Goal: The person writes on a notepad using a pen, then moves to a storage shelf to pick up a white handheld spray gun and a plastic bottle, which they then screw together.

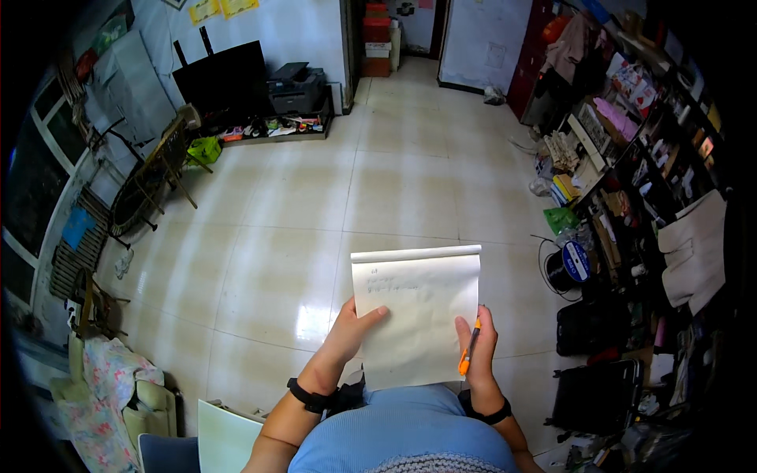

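Observation:
A white paper pad (pixel 418 331) with its top sheet folded back lies tilted in front of my body, some faint handwriting near its upper left. My left hand (pixel 352 331) grips the pad's left edge, the thumb flat on the page and the fingers hidden behind. On the other side, my right hand (pixel 482 347) holds the right edge, with an orange pen (pixel 470 347) tucked between thumb and fingers. The pen points downward along the page's edge. Both wrists wear dark bands.
Beyond the pad stretches a tiled floor (pixel 402 189). A TV (pixel 223 83) and a printer (pixel 296 88) stand at the far left. Cluttered shelves (pixel 639 173) line the right, with a cable spool (pixel 569 265) and black cases beside them. Chairs and a sofa (pixel 150 406) are at left.

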Demonstrator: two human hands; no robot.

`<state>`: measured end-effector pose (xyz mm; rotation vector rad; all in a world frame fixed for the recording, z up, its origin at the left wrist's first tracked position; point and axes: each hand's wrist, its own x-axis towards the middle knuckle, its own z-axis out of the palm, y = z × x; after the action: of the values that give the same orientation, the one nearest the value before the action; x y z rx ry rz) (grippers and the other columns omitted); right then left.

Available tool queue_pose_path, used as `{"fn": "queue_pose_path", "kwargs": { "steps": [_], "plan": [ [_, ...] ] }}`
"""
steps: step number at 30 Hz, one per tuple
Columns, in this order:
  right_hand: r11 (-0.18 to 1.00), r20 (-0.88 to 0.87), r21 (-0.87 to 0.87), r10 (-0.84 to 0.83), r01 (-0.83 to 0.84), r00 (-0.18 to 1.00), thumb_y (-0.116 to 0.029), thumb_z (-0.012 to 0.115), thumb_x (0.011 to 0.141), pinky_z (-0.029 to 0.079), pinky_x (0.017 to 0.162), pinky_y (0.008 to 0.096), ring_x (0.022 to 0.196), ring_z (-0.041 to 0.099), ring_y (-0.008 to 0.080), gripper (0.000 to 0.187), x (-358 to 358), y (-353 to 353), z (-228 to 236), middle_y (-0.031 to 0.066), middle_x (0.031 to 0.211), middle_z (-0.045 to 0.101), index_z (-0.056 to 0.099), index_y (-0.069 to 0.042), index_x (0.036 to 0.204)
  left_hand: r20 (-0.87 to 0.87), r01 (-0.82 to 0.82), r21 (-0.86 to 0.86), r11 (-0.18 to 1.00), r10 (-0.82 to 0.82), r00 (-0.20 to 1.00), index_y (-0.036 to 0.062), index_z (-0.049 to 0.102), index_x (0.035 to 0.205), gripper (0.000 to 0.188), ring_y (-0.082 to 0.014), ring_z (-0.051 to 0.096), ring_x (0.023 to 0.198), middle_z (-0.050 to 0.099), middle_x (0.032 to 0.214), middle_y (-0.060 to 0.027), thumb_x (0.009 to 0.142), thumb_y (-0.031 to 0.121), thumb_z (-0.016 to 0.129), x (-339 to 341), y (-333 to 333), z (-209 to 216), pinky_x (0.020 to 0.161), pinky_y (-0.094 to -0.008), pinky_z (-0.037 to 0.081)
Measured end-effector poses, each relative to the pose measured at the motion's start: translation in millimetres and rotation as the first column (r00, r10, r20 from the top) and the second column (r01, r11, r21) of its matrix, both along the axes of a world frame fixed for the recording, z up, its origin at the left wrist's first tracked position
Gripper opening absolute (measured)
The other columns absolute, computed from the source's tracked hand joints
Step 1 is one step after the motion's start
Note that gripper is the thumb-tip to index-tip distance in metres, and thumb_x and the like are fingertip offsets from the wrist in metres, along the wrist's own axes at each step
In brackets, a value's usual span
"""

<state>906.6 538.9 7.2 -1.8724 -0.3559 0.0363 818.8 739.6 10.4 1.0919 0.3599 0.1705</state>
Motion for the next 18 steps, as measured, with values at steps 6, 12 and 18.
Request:
{"fn": "queue_pose_path", "kwargs": {
  "steps": [6, 12, 18],
  "plan": [
    [1.000, 0.016, -0.011, 0.028, -0.027, 0.999, -0.003, 0.059, 0.082, 0.041, 0.076, 0.0252, 0.081, 0.050, 0.0132, 0.022, -2, -1, 0, 0.0068, 0.090, 0.058, 0.050, 0.001, 0.102, 0.040, 0.141, -0.298, 0.944, -0.135, 0.990, 0.0005, 0.036, 0.128, 0.053, -0.0235, 0.054, 0.105, 0.050, 0.119, -0.0140, 0.084, 0.022, 0.058, -7, 0, -1, 0.086, -0.0359, 0.046],
    [0.998, 0.122, -0.045, -0.032, 0.037, 0.992, -0.004, 0.057, 0.083, 0.041, 0.080, 0.0275, 0.087, 0.052, 0.0174, 0.031, -5, -2, 3, 0.0111, 0.096, 0.057, 0.044, 0.001, 0.111, 0.078, 0.184, -0.409, 0.894, -0.166, 0.983, -0.0001, 0.036, 0.128, 0.051, -0.0248, 0.053, 0.106, 0.049, 0.122, -0.0141, 0.087, 0.024, 0.054, -10, 1, -4, 0.088, -0.0367, 0.045],
    [1.000, 0.631, -0.009, -0.010, 0.020, 0.776, -0.024, 0.048, 0.090, 0.041, 0.085, 0.0386, 0.090, 0.053, 0.0252, 0.040, 2, -6, 28, 0.0157, 0.097, 0.056, 0.037, 0.004, 0.116, 0.088, 0.218, -0.438, 0.872, -0.200, 0.976, -0.0010, 0.037, 0.128, 0.048, -0.0243, 0.050, 0.109, 0.047, 0.124, -0.0134, 0.089, 0.021, 0.053, -16, -3, -1, 0.091, -0.0364, 0.043]
  ]
}}
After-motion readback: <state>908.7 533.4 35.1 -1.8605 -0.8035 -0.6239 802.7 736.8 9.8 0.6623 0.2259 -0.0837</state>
